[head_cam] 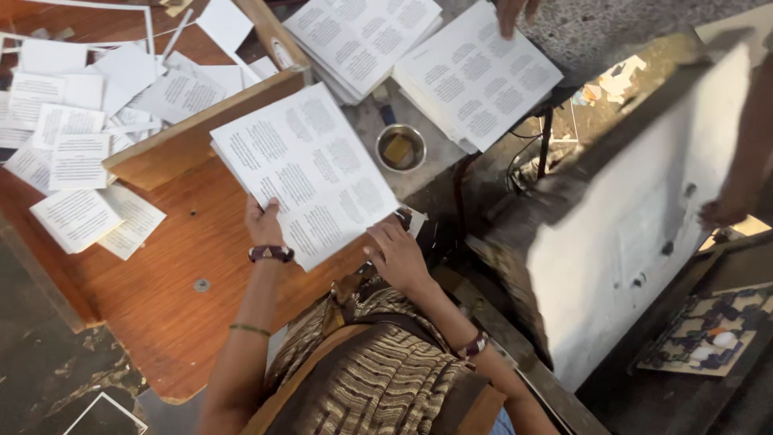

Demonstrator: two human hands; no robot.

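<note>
Left hand: the left hand [262, 223] grips the near left edge of the stack of printed sheets [304, 171]; the fingers go under the paper and the thumb seems to lie on top, though the view is too coarse to be sure of the pinch.
Right hand: the right hand [396, 254] rests on the near right corner of the same stack, fingers held close together and curled onto the paper edge.
Stack of printed sheets: white pages with blocks of dark text, lying tilted on the wooden board [177, 290], its far end reaching toward the raised wooden strip [193, 133].
Wooden board: reddish brown, with loose printed slips [76, 213] scattered over its left part.
Steel bowl: a small round steel bowl [401, 147] stands just beyond the stack's right edge, with something yellowish inside.
Other stacks: two more paper piles [419, 56] lie past the bowl on the grey surface.
Another person: a hand [514, 12] touches the far edge of the right pile; it belongs to someone else.
Right side: a white block [636, 234] stands well apart from the hands.
</note>
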